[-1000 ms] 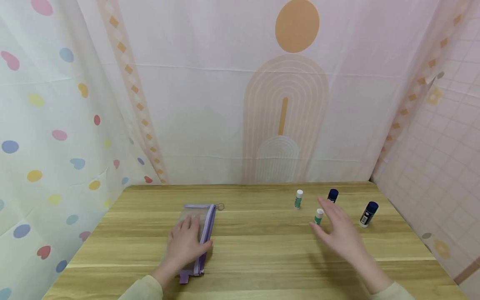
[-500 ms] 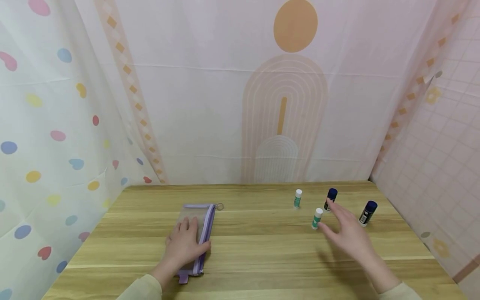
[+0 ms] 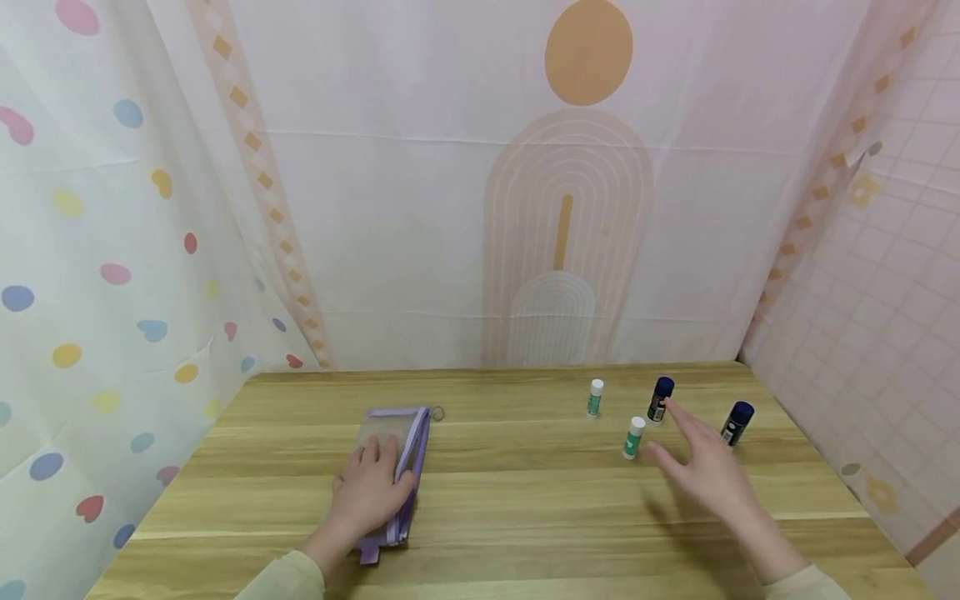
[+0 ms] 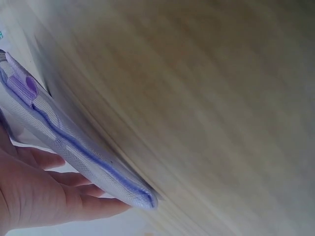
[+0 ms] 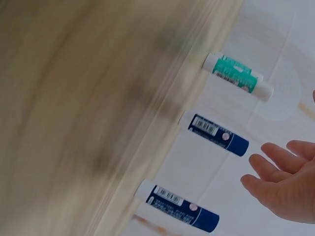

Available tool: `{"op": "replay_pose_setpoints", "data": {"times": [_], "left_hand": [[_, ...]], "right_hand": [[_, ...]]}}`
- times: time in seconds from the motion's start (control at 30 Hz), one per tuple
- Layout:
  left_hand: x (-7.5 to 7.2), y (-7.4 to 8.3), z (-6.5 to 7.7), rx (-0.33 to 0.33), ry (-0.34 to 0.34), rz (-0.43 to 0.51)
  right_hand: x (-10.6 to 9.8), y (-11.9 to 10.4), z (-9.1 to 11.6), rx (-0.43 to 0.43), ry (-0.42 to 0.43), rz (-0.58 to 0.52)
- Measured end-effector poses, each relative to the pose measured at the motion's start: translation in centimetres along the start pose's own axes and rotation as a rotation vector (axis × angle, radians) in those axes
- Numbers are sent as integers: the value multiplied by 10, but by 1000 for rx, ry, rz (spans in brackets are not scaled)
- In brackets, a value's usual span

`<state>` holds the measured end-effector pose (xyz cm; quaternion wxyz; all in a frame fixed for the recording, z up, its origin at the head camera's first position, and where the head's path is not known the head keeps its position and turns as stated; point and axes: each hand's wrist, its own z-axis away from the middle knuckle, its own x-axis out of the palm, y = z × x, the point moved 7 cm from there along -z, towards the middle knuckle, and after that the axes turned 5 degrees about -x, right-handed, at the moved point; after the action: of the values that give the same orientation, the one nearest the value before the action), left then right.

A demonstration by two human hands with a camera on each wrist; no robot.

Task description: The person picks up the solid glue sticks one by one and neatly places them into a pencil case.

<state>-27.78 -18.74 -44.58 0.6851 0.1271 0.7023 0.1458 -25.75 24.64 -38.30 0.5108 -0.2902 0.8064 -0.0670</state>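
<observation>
My left hand rests on a mesh zipper pouch with purple trim, its thumb at the zipper side. In the left wrist view the fingers lie along the pouch. My right hand hovers above the table with thumb and fingers apart, holding nothing. Nearest to it stand a green glue stick with a white cap and a navy glue stick. Another navy glue stick stands to the right, partly behind the hand. A second green glue stick stands farther back. All are upright.
The wooden table ends at a patterned curtain behind. A dotted curtain hangs on the left, a checked one on the right. A metal ring sticks out from the pouch's far corner.
My right hand has moved right, away from the nearer green glue stick, leaving it in full view. The left thumb has drawn in onto the pouch's zipper side, and the pouch's edge has shifted slightly.
</observation>
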Motion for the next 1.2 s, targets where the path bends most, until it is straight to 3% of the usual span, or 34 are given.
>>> {"op": "replay_pose_setpoints", "data": {"times": [1.2], "left_hand": [[-6,1,-2,-10,89,33]], "right_hand": [[-57,74,21,161,312,-33]]}}
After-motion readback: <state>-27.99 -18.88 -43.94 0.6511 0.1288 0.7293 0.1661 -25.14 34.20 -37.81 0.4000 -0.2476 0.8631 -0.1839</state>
